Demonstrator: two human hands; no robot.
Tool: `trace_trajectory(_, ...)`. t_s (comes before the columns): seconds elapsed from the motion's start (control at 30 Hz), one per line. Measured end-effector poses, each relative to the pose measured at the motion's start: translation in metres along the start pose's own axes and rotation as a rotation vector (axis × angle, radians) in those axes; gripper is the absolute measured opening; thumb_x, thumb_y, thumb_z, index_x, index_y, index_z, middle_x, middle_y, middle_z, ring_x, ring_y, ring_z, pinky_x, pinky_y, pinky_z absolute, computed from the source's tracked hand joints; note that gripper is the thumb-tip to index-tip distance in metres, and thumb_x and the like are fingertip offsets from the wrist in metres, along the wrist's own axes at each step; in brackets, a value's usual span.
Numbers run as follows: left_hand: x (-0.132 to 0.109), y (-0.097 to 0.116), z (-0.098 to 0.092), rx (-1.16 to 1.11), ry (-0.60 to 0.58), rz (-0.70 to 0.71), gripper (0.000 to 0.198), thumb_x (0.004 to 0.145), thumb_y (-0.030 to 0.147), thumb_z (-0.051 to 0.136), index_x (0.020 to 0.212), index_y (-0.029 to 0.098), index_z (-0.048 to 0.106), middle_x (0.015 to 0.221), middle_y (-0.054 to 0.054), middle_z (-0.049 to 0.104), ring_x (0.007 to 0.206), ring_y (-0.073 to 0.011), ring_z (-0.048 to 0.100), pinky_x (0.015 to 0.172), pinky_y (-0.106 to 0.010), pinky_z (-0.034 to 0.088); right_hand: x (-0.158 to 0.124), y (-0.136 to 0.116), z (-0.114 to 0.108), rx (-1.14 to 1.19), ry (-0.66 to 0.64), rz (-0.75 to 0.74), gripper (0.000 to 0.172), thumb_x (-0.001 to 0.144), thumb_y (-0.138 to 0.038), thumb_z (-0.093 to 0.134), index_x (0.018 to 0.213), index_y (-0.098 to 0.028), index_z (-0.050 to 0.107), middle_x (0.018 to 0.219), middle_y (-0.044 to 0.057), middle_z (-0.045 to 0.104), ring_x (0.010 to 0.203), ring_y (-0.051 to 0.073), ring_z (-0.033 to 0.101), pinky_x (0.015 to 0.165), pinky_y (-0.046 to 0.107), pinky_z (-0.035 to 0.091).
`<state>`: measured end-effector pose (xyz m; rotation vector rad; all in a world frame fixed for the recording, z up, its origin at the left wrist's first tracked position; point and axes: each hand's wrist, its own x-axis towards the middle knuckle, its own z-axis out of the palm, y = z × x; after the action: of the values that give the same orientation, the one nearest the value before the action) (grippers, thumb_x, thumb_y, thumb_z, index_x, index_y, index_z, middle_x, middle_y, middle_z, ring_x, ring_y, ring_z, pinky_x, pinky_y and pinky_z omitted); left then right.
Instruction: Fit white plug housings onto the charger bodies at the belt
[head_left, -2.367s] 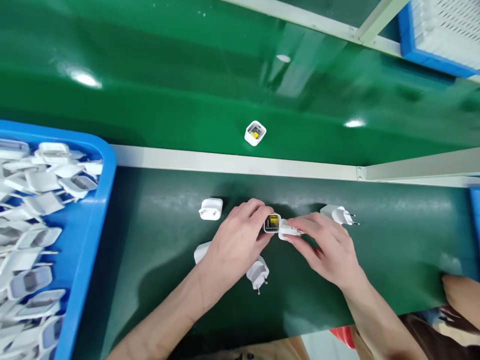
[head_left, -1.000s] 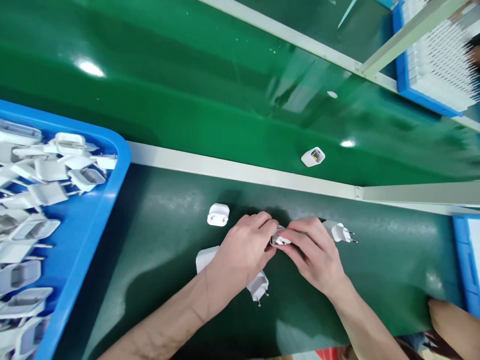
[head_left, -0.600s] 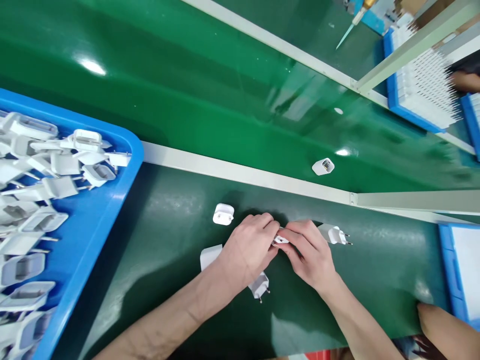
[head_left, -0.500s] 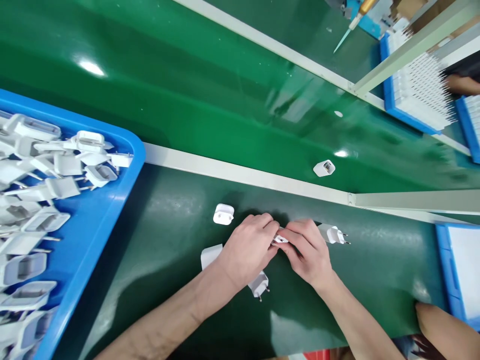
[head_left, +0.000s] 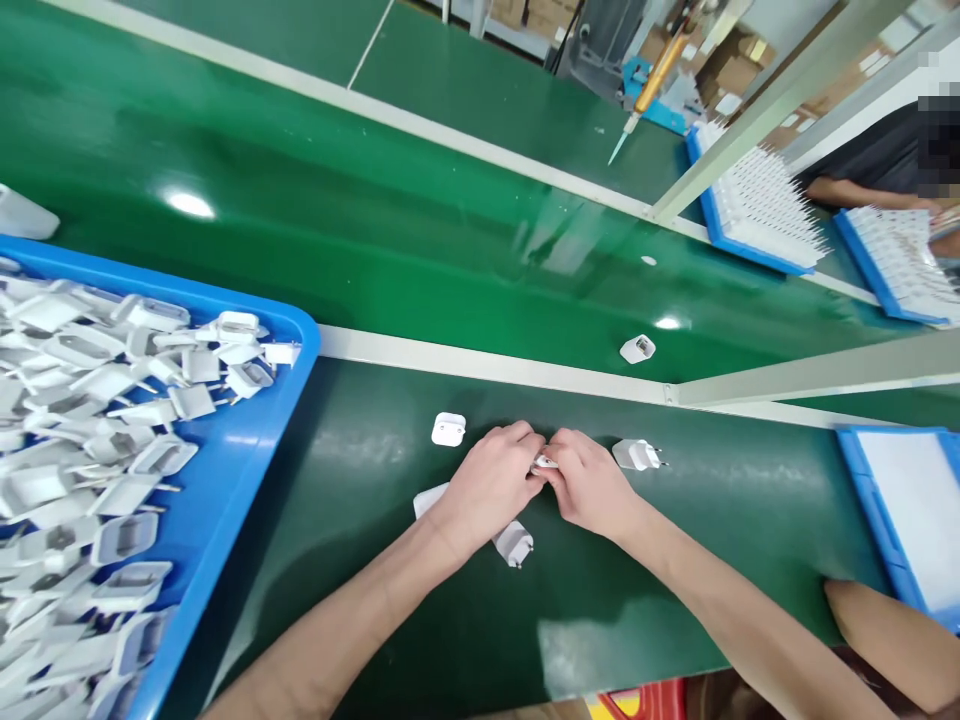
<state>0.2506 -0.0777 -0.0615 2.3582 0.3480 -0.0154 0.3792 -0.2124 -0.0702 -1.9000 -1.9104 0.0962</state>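
Note:
A small white charger part (head_left: 545,461) is pinched between my two hands, mostly covered by the fingers. My left hand (head_left: 495,485) is closed on its left side, and my right hand (head_left: 589,482) grips it from the right. Just beyond my left hand stands a white charger plug (head_left: 448,429), its two pin spots facing me. A white plug with metal pins (head_left: 514,543) shows below the left hand, and a white housing (head_left: 429,499) pokes out behind that wrist; whether they join is hidden. Another white charger plug (head_left: 636,454) lies right of my right hand, pins pointing right.
A blue tray (head_left: 255,450) heaped with white plug housings stands at left. Past the white rail (head_left: 480,366), a green belt carries a loose housing (head_left: 637,348). At right are a blue tray with a white sheet (head_left: 911,510) and a neighbour's arm (head_left: 892,640). Pin-filled trays (head_left: 757,200) stand beyond.
The camera view has shifted, showing more of the left tray and the far bench. My right hand has drawn in closer to the left, its fingers covering more of the charger part.

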Motion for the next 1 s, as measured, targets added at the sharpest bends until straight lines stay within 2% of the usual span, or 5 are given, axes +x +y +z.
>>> trace_trajectory(0.3,-0.004,0.005,-0.01,0.052,0.015,0.026,0.016,0.094,0.029,0.068,0.107,0.02,0.068,0.107,-0.003,0.069,0.099,-0.0228,0.062,0.088,-0.037,0.05,0.022,0.004,-0.05,0.05,-0.329,0.162,0.03,0.107,-0.048,0.045,0.098,-0.021,0.054,0.088,0.003,0.063,0.074,0.017,0.061,0.066,0.027,0.045)
trace_trajectory(0.47,-0.01,0.006,-0.008,0.062,0.022,-0.012,0.02,0.09,0.031,0.074,0.107,0.022,0.07,0.109,-0.002,0.071,0.103,-0.0228,0.063,0.089,-0.037,0.05,0.048,0.084,-0.115,-0.338,-0.171,0.747,0.039,0.105,-0.052,0.047,0.128,-0.021,0.052,0.11,0.011,0.064,0.095,0.025,0.067,0.078,0.032,0.05)
trace_trajectory(0.6,-0.016,0.007,-0.008,0.081,0.022,-0.018,0.02,0.088,0.034,0.076,0.099,0.019,0.069,0.103,-0.002,0.071,0.099,-0.0225,0.064,0.087,-0.035,0.049,0.059,0.138,-0.116,-0.411,-0.228,0.893,0.036,0.097,-0.041,0.063,0.116,-0.011,0.061,0.107,0.02,0.061,0.089,0.034,0.069,0.076,0.041,0.051)
trace_trajectory(0.73,-0.029,0.012,-0.017,0.075,0.058,-0.04,0.021,0.087,0.036,0.077,0.098,0.019,0.068,0.1,-0.001,0.072,0.096,-0.0207,0.065,0.084,-0.031,0.05,0.067,0.121,-0.084,-0.312,-0.289,0.681,0.02,0.103,-0.032,0.051,0.102,-0.015,0.062,0.1,0.015,0.063,0.092,0.029,0.068,0.083,0.039,0.052)
trace_trajectory(1.0,-0.122,0.023,-0.052,-0.036,0.443,-0.043,0.029,0.088,0.026,0.076,0.115,0.025,0.067,0.109,0.001,0.073,0.097,-0.0182,0.068,0.085,-0.029,0.058,0.066,-0.001,-0.006,-0.087,-0.386,-0.177,0.019,0.103,-0.037,0.058,0.115,-0.022,0.058,0.111,0.01,0.064,0.099,0.025,0.066,0.083,0.037,0.058)
